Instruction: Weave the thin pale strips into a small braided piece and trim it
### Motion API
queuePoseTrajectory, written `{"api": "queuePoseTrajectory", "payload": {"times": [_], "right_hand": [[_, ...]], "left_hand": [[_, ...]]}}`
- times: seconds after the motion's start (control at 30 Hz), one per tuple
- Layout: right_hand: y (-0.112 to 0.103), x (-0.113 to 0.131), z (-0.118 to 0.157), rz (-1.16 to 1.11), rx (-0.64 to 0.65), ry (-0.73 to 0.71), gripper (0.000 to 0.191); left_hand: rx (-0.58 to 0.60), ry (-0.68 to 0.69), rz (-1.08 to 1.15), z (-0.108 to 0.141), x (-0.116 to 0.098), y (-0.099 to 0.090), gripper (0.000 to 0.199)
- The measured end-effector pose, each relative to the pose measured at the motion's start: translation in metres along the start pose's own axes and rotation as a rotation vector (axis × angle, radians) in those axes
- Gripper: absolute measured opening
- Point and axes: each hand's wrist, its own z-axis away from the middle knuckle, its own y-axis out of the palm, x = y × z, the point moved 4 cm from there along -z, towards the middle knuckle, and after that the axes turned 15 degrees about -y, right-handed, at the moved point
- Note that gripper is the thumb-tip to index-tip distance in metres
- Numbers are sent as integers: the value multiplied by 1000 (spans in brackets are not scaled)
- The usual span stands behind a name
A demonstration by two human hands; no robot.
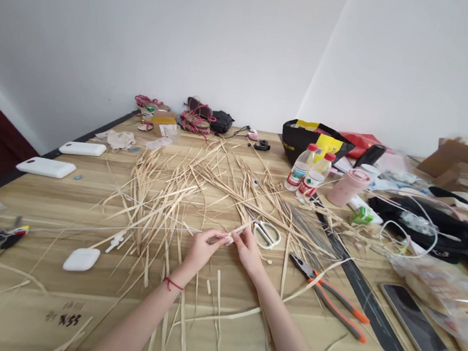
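Left hand (202,246) and right hand (246,248) pinching a small, pale, flat woven-fibre piece (230,238), loose tan straw strips (162,189) around.

No wording is securely legible. Dark handwritten characters mark the wooden table (13,319); small printing appears on the labels of the rear bottle (298,172) and front bottle (312,182), yellow lettering on the black bag (293,143), and a red label on the clear packet (448,290).

Bright diffuse light | soft shadows | edges stretched | fine detail smeared, possibly compression
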Motion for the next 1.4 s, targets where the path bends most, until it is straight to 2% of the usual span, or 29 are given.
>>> {"api": "queuePoseTrajectory", "payload": {"times": [0.2, 0.43, 0.6, 0.83, 1.1, 1.4], "right_hand": [[1, 2, -2, -50, 34, 12, 27], [2, 11, -4, -84, 18, 17, 30], [3, 8, -4, -121, -1, 31, 32], [4, 2, -3, -181, 8, 74, 31], [5, 10, -6, -304, 1, 117, 36], [-4, 8, -7, -324, -133, 129, 32]], "left_hand": [[23, -42, 30, -1, 1, -1, 20], [91, -102, 135, -5, 6, 3, 26], [121, -166, 194, -7, 11, 6, 28], [108, -198, 226, -8, 14, 4, 43], [80, -200, 261, -7, 13, 4, 59], [69, -207, 307, -5, 11, -1, 47]]}}
